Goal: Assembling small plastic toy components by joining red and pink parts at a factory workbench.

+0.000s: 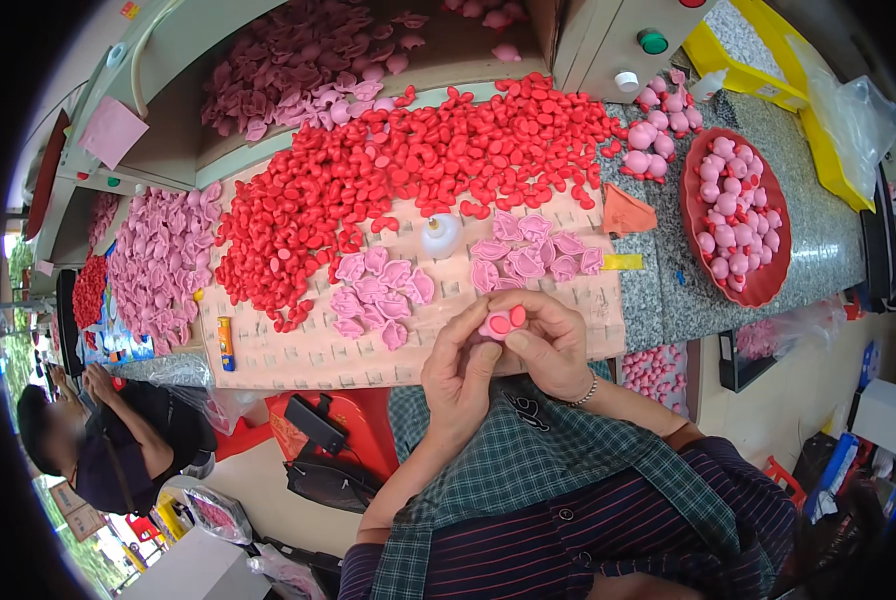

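Observation:
Close to the table's front edge, my left hand [459,368] and my right hand [552,345] meet around a small pink toy piece [488,326] with two red oval ends showing. Both hands have their fingers closed on it, thumbs near the red parts; much of the piece is hidden. Beyond my hands lies a cluster of pink curled shell pieces [528,250], with a second cluster of pink shells [378,293] to its left. A white squeeze bottle with a thin tip [440,238] stands between and behind these clusters.
A large heap of red pieces [418,150] spreads across the table's back, with pink shells [163,260] piled at left. At right stands a red bowl [691,205] of pink-and-red toys. An orange glue tube [226,343] lies front left. Another person [133,430] works at far left.

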Available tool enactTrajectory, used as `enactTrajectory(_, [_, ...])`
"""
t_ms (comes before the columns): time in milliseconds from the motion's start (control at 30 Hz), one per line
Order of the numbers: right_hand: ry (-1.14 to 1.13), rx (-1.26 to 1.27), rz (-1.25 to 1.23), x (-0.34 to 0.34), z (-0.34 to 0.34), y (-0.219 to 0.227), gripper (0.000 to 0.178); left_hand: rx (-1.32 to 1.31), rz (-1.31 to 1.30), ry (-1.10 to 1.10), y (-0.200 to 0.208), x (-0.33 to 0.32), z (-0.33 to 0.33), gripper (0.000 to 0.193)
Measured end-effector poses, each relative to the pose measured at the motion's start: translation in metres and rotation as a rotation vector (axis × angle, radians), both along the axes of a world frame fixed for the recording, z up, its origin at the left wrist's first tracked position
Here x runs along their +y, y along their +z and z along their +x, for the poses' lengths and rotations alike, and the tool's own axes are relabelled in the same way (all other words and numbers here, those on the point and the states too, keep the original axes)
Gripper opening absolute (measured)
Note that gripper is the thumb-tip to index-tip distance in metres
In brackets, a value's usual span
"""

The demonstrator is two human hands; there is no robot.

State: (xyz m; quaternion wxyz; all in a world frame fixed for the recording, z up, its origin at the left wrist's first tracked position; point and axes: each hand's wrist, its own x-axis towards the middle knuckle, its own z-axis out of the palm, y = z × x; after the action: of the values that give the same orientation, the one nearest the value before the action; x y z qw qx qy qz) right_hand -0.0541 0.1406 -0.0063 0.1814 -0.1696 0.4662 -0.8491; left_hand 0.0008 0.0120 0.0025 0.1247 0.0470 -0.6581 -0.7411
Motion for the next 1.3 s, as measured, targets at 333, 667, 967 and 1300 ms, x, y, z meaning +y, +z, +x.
enactTrajectory(333, [0.036,-0.185,-0.139,0.001,-0.003,-0.005,0.034,0.089,0.171,0.162,-0.009,0.008,0.002,0.023])
enactTrajectory(667, [0.036,-0.039,-0.062,-0.002,-0.004,-0.004,0.033,0.157,0.108,0.231,-0.008,0.008,-0.002,0.014])
enactTrajectory(967, [0.059,-0.017,-0.107,-0.005,-0.003,0.001,0.038,0.044,0.262,0.113,0.002,0.003,0.003,0.035])
enactTrajectory(1300, [-0.037,0.376,0.153,-0.004,-0.006,0.001,0.034,0.072,0.252,0.067,-0.002,0.007,0.004,0.052])
